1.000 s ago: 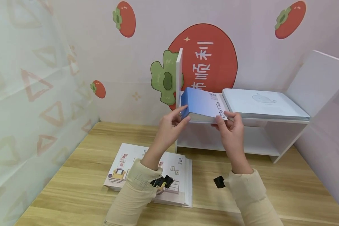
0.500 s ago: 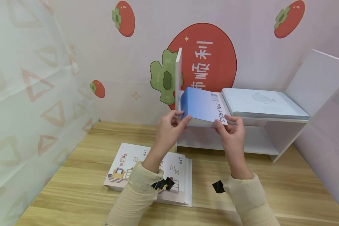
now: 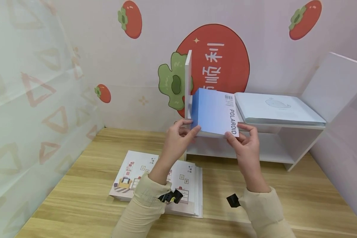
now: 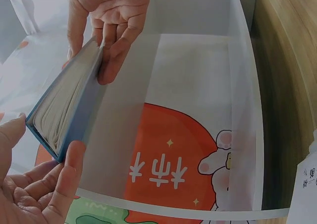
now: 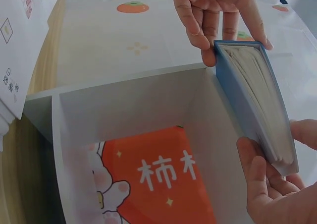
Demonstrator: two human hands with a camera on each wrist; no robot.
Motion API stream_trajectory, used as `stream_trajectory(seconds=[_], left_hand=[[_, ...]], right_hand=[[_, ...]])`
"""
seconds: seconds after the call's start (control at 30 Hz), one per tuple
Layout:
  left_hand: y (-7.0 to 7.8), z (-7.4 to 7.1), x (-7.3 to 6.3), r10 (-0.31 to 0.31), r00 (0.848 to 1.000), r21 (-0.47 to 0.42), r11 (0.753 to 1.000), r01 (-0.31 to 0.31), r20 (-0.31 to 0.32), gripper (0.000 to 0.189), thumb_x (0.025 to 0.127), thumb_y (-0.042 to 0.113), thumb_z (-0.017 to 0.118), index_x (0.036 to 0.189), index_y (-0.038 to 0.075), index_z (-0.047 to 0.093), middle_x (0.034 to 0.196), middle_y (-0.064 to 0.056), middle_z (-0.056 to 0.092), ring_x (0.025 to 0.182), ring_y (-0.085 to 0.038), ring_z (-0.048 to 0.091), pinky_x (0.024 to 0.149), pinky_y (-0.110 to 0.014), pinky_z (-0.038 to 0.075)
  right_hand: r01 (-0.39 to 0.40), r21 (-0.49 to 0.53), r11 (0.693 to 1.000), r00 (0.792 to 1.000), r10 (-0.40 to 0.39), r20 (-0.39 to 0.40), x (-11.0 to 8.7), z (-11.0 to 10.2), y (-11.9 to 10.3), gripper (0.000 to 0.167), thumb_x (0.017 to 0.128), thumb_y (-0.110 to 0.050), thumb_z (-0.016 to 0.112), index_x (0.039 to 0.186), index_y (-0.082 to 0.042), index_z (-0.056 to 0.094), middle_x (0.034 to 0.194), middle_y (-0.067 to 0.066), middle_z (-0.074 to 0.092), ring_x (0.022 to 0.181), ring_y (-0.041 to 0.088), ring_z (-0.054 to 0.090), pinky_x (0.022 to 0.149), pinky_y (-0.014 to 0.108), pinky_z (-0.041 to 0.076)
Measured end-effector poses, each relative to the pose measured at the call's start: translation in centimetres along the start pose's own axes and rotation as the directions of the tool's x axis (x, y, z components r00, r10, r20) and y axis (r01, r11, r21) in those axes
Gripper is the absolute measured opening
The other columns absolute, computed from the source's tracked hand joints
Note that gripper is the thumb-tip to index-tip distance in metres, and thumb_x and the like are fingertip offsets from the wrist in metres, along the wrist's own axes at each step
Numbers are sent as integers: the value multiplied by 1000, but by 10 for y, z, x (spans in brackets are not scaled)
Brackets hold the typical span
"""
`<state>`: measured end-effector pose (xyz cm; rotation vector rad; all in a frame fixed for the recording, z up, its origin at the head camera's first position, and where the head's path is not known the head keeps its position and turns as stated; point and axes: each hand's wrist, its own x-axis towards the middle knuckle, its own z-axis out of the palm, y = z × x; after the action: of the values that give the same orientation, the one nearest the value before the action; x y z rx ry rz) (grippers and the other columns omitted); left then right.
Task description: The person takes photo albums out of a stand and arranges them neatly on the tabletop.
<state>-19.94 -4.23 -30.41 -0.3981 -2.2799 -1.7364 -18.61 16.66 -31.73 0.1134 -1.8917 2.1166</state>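
Note:
A blue-and-white book (image 3: pixel 215 112) lettered POLAROID is held level with the top of a white shelf unit, its cover tilted toward me. My left hand (image 3: pixel 179 137) pinches the near corner by the blue spine, thumb on the cover. At the opposite near corner my right hand (image 3: pixel 246 142) grips it, thumb also on the cover. Both wrist views show the book's page block (image 4: pixel 67 97) end-on, slightly fanned between the covers. In the right wrist view the right-hand fingers (image 5: pixel 255 169) curl under the lower end.
The white shelf unit (image 3: pixel 263 145) has an upright left panel (image 3: pixel 188 79) close beside the book. A pale whale-print book (image 3: pixel 281 107) lies on its top at right. Stacked illustrated booklets (image 3: pixel 184 195) lie on the wooden table (image 3: pixel 77 195), below the left forearm.
The book has tipped up, so more of its cover faces me. Its near edge has come down along with both hands, and its far edge has risen.

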Motion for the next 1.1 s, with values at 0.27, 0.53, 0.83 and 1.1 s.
stream_trajectory(seconds=[0.27, 0.53, 0.83, 1.1], left_hand=[[-10, -3, 1, -21, 1000, 11, 1000, 20, 19, 56, 90, 31, 74, 137, 9, 55, 89, -13, 75, 78, -13, 68, 75, -26, 52], [-13, -6, 4, -55, 996, 34, 998, 53, 71, 60, 88, 24, 77, 141, 5, 54, 98, -13, 75, 88, -16, 68, 80, -28, 56], [-19, -7, 1, -79, 988, 21, 997, 77, 133, 66, 87, 19, 77, 144, 2, 48, 103, -14, 71, 95, -19, 64, 84, -27, 56], [-22, -10, 6, -66, 981, -29, 997, 72, 185, 74, 85, 15, 79, 148, 3, 43, 108, -15, 69, 96, -19, 63, 86, -25, 55]], right_hand=[[-7, 18, 1000, 998, 6, 64, 0, -5, 3, 43, 93, -4, 68, 120, -21, 38, 100, -16, 72, 87, 4, 65, 81, 14, 53], [-10, 44, 999, 997, 7, 77, 0, -9, 6, 46, 91, -5, 70, 121, -19, 37, 101, -14, 73, 86, 7, 66, 81, 15, 54], [-29, 41, 999, 993, 24, 114, -2, -13, 10, 50, 93, -4, 67, 129, -18, 36, 101, -14, 72, 85, 3, 65, 82, 16, 56], [12, 5, 1000, 973, -13, 231, 0, -20, 13, 76, 95, -6, 64, 158, -14, 22, 121, -11, 61, 98, 0, 66, 85, 18, 56]])
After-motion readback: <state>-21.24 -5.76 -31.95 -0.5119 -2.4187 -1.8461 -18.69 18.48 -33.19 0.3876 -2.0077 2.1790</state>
